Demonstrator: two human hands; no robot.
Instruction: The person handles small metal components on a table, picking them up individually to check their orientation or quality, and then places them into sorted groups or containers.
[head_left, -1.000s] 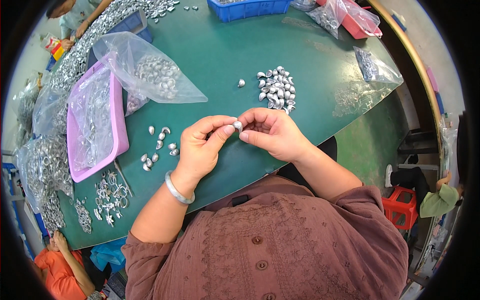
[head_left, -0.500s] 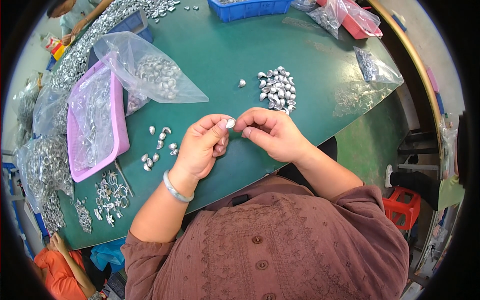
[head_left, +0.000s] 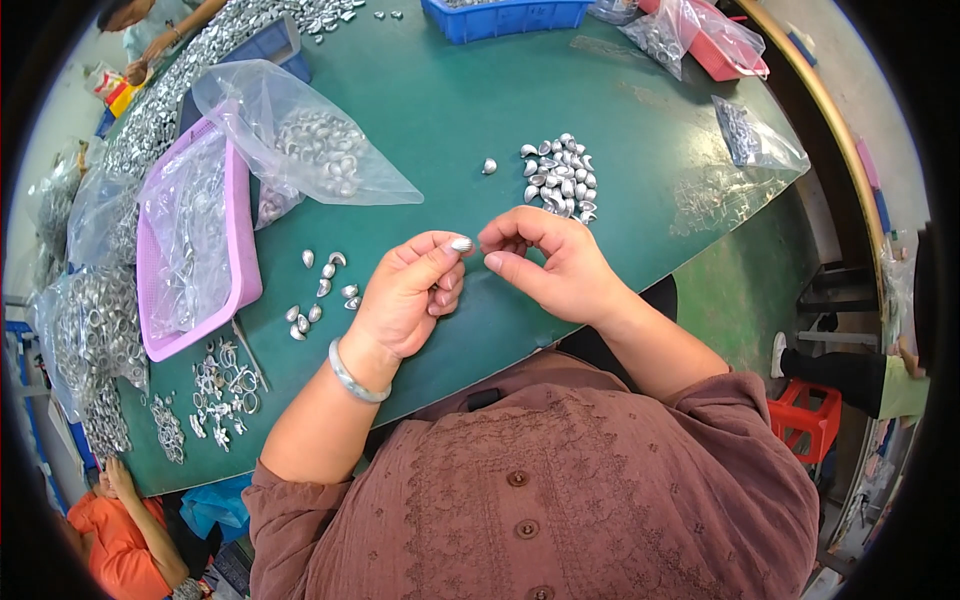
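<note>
A small silver shell-shaped metal piece (head_left: 461, 244), its ridged side showing, is pinched between the thumb and forefinger of my left hand (head_left: 408, 290). Just right of it, my right hand (head_left: 560, 262) is apart from the piece, thumb and forefinger curved with a gap between them and nothing visible in them. A heap of similar silver pieces (head_left: 562, 180) lies beyond my right hand, with one single piece (head_left: 489, 166) to its left. Several more loose pieces (head_left: 303, 322) are scattered left of my left hand on the green table (head_left: 440, 110).
At left stands a lilac basket (head_left: 246, 260) lined with plastic, beside a clear bag of metal parts (head_left: 330, 150). Rings and small castings (head_left: 225, 390) lie nearer me. A blue bin (head_left: 505, 20) and a red basket (head_left: 715, 55) are at the back. Other people work at the left edges.
The silver piece in my left fingers has turned from its smoother face to its ridged side. My right fingers have drawn slightly away from it.
</note>
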